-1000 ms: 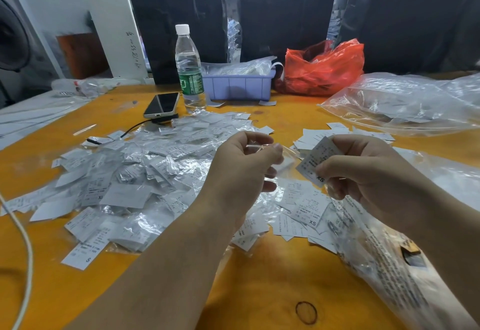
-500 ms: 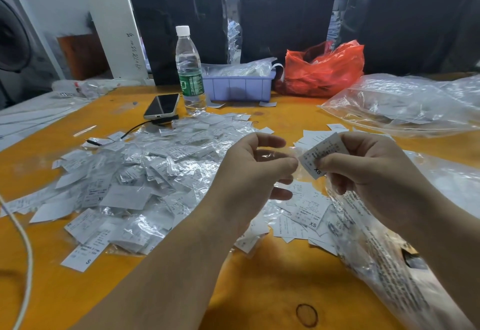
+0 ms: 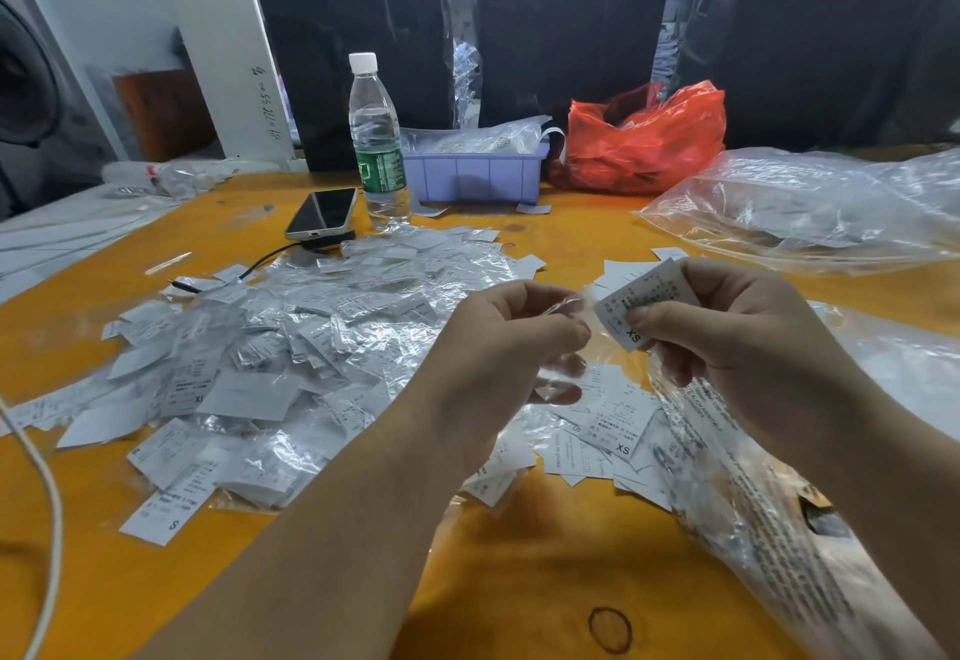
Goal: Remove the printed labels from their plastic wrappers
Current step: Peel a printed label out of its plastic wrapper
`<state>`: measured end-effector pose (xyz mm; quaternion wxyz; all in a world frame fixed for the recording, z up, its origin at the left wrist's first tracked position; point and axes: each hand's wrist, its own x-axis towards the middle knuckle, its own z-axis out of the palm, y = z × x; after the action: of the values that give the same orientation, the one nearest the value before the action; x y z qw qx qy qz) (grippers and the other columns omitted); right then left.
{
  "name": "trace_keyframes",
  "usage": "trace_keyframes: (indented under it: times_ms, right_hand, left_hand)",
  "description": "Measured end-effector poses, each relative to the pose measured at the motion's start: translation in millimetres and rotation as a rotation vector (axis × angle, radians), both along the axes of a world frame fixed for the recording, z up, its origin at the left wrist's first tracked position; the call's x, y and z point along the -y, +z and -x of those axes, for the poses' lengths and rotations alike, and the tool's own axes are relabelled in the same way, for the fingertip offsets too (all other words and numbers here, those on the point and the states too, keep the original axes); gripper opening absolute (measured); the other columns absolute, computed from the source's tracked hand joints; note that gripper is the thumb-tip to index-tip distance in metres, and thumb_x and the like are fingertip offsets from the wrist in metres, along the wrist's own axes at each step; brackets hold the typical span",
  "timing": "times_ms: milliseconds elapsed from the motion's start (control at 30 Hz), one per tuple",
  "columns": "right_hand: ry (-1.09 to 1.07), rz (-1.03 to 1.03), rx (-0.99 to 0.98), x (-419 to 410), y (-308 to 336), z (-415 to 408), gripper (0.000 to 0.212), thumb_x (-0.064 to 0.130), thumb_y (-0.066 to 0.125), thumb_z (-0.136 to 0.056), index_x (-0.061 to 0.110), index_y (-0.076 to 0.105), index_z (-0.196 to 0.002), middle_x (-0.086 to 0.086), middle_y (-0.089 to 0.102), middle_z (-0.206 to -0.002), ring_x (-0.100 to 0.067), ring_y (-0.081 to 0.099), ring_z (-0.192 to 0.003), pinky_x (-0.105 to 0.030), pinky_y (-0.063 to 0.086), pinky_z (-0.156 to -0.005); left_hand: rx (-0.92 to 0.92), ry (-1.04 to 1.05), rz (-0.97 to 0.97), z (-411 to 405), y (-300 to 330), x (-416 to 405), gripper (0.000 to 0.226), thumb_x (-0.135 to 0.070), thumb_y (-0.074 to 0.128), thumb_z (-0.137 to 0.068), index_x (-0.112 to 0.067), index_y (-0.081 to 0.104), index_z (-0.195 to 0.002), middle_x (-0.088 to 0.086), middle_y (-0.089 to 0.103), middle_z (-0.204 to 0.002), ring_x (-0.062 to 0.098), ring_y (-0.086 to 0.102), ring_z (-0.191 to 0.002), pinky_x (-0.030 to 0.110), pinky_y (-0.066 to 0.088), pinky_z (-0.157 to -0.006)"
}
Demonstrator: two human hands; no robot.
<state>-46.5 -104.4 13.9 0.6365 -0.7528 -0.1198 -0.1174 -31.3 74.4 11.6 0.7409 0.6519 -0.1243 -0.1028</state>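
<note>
My right hand (image 3: 737, 342) pinches a white printed label (image 3: 641, 298) marked XS between thumb and fingers, above the table. My left hand (image 3: 498, 363) sits just left of it and pinches a small clear plastic wrapper (image 3: 563, 307) that reaches toward the label's left edge. Whether the label is still partly inside the wrapper is hard to tell. A big heap of wrapped labels (image 3: 291, 347) covers the orange table (image 3: 519, 581) to the left. Loose bare labels (image 3: 613, 425) lie under my hands, and a few more labels (image 3: 621, 270) lie behind them.
A water bottle (image 3: 375, 140), a phone (image 3: 323, 212) on a cable, a lilac bin (image 3: 475, 173) and a red bag (image 3: 644, 140) stand at the back. Large clear bags lie at right (image 3: 810, 207) and under my right forearm (image 3: 769, 519). A white cord (image 3: 49, 503) runs down the left.
Both hands have come closer together and risen slightly. The label in my right hand now sits nearer the wrapper in my left.
</note>
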Motion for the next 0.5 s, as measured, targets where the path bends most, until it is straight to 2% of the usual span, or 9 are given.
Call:
trace_keyframes:
  times_ms: [100,267,500]
  right_hand:
    - [-0.001,-0.017,-0.003,0.9,0.1,0.5,0.021,-0.003,0.063,-0.085,0.011,0.071,-0.073,-0.004,0.06,-0.058,-0.016,0.047,-0.049,-0.021,0.04,-0.043]
    - [-0.013,-0.056,0.025,0.0,0.9,1.4,0.013,-0.002,0.064,-0.085,0.006,0.069,-0.077,-0.009,0.061,-0.062,-0.015,0.049,-0.048,-0.021,0.041,-0.044]
    - [-0.057,-0.119,0.015,-0.9,2.3,2.7,0.015,-0.001,0.066,-0.084,0.012,0.067,-0.076,-0.007,0.069,-0.066,-0.014,0.057,-0.051,-0.028,0.05,-0.048]
  left_hand:
    - [0.001,-0.018,-0.045,-0.7,-1.0,0.5,0.014,0.0,0.064,-0.086,-0.012,0.07,-0.084,-0.003,0.066,-0.067,0.01,0.06,-0.056,0.026,0.053,-0.054]
    - [0.019,-0.012,-0.087,-2.5,-3.5,1.2,0.009,-0.015,0.065,-0.091,-0.011,0.07,-0.086,-0.006,0.062,-0.063,0.005,0.055,-0.052,0.026,0.052,-0.054]
    - [0.018,-0.027,-0.103,-2.9,-4.2,2.1,0.012,-0.015,0.066,-0.091,-0.013,0.068,-0.08,-0.007,0.06,-0.06,0.006,0.053,-0.051,0.027,0.052,-0.055]
